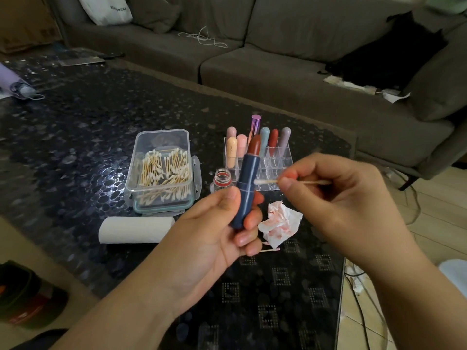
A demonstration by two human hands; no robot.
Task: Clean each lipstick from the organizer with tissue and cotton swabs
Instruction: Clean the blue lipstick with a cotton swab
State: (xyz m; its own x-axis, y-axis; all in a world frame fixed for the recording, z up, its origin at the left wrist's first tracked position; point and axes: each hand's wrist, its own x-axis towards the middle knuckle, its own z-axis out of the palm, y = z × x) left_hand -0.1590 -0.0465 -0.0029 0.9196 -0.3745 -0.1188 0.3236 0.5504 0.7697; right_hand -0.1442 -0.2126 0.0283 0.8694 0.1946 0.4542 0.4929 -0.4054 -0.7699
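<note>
My left hand (219,231) grips a dark blue lipstick (246,188) upright, its brick-red bullet twisted up and uncapped. My right hand (336,195) pinches a wooden cotton swab (267,181) by its middle, the white tip almost touching the tube's right side. Behind stands the clear organizer (275,162) holding several capped lipsticks in pastel, purple and red. A crumpled tissue (279,223) stained pink lies under my hands, with a used swab (269,250) beside it.
A clear box of cotton swabs (161,170) sits open at left, a tissue roll (136,229) in front of it. A small clear jar with a red ring (222,179) stands by the organizer. The dark glass table (75,137) faces a grey sofa (303,59).
</note>
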